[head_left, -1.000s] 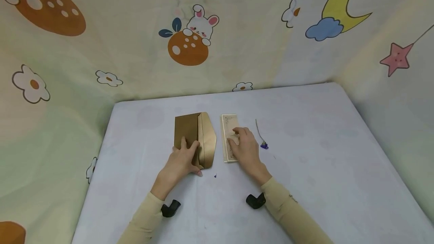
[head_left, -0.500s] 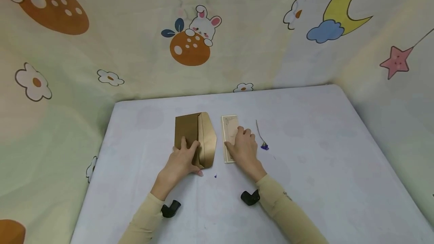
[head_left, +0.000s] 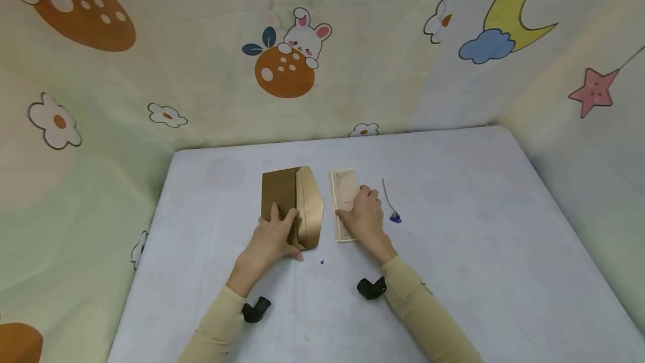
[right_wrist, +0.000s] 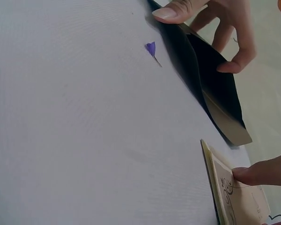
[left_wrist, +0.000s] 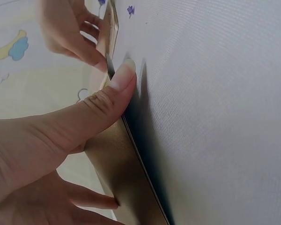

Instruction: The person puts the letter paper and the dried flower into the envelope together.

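A gold envelope (head_left: 278,186) lies with its flap (head_left: 309,206) folded out to the right. My left hand (head_left: 269,237) holds it at the near side, fingers spread over its face and thumb at the near edge. In the right wrist view the envelope's dark mouth (right_wrist: 215,77) gapes, with a bent finger at its upper side. To the right lies a narrow cream card (head_left: 345,181) with a printed ornate border. My right hand (head_left: 368,217) grips this card, thumb on its face and fingers at its right edge, covering its lower right part.
A dried purple flower (head_left: 395,217) on a thin stem lies right of the card. One small purple petal (head_left: 322,262) rests nearer on the white tablecloth (head_left: 484,240). Patterned cloth walls (head_left: 211,71) rise behind and beside the table.
My right hand has shifted its hold on the card: the thumb has moved down the face and the fingers have gone to the right edge. My left hand stays on the envelope.
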Tool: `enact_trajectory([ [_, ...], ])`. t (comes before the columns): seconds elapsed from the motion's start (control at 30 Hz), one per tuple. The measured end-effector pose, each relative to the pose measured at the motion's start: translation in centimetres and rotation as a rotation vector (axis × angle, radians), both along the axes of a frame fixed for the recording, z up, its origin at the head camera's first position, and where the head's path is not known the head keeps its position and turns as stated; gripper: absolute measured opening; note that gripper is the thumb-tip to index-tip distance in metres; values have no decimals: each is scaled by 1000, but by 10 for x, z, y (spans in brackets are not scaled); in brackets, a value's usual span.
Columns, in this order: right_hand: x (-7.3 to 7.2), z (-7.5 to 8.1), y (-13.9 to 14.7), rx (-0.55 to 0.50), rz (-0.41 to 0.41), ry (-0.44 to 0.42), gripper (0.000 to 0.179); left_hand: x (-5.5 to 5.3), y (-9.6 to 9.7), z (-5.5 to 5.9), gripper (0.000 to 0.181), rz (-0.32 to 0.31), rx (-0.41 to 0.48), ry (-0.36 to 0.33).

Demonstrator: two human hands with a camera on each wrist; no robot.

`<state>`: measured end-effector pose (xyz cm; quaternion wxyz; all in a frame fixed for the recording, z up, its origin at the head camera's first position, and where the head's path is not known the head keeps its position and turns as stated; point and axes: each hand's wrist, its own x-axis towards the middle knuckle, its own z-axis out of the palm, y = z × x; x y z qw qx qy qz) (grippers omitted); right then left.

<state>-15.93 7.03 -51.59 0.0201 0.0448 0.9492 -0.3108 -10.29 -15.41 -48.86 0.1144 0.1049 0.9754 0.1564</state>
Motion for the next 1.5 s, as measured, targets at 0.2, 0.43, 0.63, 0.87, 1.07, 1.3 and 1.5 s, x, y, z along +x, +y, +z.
enact_trajectory([
  [0.2, -4, 3, 10, -39, 18, -25, 69, -1, 2, 0, 92, 4, 1, -15],
  [0.43, -6, 5, 12, -55, 24, -27, 50, -1, 1, 0, 91, 1, -12, 4],
  [0.63, -6, 9, 9, -59, 10, -40, 51, -1, 1, 0, 92, 3, -21, 2],
  [0.87, -7, 8, 7, -55, 4, -43, 47, -2, 1, -1, 91, 12, -29, 9],
  [1.07, -5, 8, 8, -67, 9, -38, 37, -2, 2, -2, 92, 2, -28, 19],
  [1.3, -4, 6, 16, -201, 44, -82, 37, -1, 2, -1, 93, 5, -37, -9],
  [1.5, -8, 12, 25, -426, 54, -153, 43, 0, 1, 3, 94, 5, -39, -19],
])
